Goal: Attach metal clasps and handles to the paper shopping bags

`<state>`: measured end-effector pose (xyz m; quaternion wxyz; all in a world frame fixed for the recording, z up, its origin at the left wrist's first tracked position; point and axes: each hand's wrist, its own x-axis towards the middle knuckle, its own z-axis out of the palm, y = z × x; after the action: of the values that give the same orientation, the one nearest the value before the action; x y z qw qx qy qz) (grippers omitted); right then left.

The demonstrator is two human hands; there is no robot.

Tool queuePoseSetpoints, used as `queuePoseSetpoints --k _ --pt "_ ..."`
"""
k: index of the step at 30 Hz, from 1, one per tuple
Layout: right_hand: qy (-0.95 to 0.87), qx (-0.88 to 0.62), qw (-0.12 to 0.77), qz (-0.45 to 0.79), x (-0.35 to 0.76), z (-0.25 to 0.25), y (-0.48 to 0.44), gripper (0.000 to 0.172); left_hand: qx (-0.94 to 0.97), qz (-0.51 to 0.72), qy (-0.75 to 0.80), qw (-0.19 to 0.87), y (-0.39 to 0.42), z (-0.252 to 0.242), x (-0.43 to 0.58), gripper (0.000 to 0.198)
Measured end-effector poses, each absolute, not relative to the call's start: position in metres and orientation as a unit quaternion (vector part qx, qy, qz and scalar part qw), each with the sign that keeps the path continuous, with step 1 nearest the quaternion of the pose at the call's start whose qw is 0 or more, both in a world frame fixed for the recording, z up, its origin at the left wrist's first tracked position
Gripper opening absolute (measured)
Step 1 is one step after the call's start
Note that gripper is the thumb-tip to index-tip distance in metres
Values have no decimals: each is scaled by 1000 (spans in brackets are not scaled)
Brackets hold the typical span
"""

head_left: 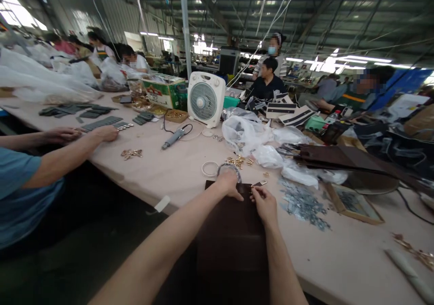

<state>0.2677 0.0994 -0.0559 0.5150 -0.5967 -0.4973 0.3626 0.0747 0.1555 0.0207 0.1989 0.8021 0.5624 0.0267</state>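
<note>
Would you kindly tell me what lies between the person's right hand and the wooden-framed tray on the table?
Between the right hand and the wooden-framed tray, the head view shows scattered grey metal pieces.

A bag panel [230, 232] lies over the table edge [149, 195], with metal pieces [301, 203], seemingly clips, to its right.

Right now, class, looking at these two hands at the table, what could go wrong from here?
The small metal fitting pinched in the right hand could slip from the fingertips and get lost among the loose gold fittings nearby. The dark brown panel under the left hand hangs over the edge of the table, so it might slide off if the hand lifts. The left wrist is also close enough to scatter those gold fittings.
</note>
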Motion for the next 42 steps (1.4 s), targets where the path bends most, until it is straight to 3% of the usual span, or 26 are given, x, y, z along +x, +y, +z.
queuePoseSetpoints --k 2,6,19,32,39,42 --pt "-506 -596 511 357 267 -55 96 53 802 23 563 198 153 14 76 95" --pt "-512 -586 518 354 265 -54 89 50 808 19 548 217 155 5 75 80" --pt "-561 -589 506 287 259 -64 87 44 810 35 548 208 158 -7 71 88" --pt "-586 -631 462 214 247 -50 83 33 812 82 542 202 151 -15 69 82" --pt "-627 -668 395 61 228 -49 85 33 812 109 535 207 147 -20 65 78" --pt "-608 -646 439 141 229 -43 80 38 812 121 534 203 142 -15 65 75"
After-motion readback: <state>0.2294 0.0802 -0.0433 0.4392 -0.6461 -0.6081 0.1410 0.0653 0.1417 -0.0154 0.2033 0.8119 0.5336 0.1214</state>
